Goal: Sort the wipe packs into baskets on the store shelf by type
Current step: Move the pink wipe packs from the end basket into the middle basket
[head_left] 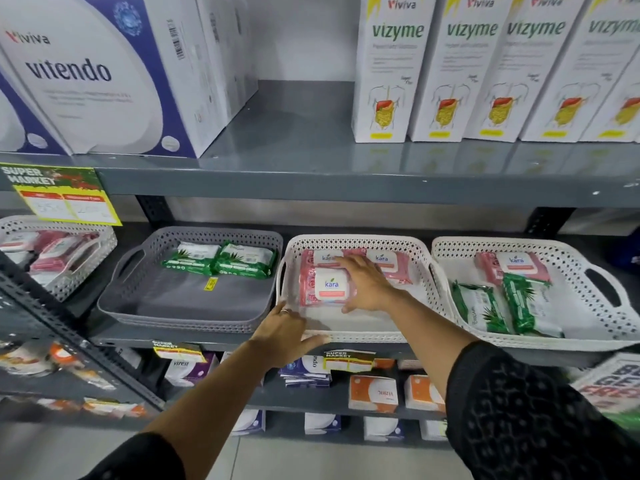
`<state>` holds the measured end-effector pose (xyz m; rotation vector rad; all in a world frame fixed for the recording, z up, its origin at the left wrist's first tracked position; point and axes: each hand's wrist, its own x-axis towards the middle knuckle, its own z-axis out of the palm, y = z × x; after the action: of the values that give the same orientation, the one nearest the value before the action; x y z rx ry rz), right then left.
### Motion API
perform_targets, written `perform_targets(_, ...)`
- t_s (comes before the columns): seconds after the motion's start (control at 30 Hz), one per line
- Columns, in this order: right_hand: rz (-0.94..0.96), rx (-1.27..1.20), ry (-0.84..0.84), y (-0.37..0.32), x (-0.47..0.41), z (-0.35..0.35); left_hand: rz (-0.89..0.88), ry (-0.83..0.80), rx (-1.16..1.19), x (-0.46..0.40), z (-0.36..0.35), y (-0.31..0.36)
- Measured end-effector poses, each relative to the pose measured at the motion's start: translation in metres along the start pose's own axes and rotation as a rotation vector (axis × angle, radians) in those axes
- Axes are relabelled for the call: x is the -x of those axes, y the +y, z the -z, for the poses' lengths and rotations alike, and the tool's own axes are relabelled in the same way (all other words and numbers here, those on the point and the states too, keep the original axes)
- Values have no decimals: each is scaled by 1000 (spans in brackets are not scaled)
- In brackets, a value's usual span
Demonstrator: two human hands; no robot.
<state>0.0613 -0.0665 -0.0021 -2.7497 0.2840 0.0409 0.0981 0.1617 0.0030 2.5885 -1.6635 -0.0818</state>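
Note:
Three baskets stand side by side on the middle shelf. The grey basket holds two green wipe packs at its back. The middle white basket holds three pink wipe packs. My right hand rests flat on the right side of the front pink pack and grips its edge. My left hand holds the front rim of this basket. The right white basket holds a pink pack and two green packs.
Another white basket with pink packs stands at far left. White boxes fill the shelf above, its grey edge hanging over the baskets. Small boxes sit on the shelf below.

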Motion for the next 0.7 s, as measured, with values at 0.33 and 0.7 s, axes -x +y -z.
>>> perform_targets(0.33,-193,-108,636,138,86,90,-75,-110,15,-46,4,67)
perform_targets(0.7,-529,309,258,301,120,119,22,-85,42,-63,-18,71)
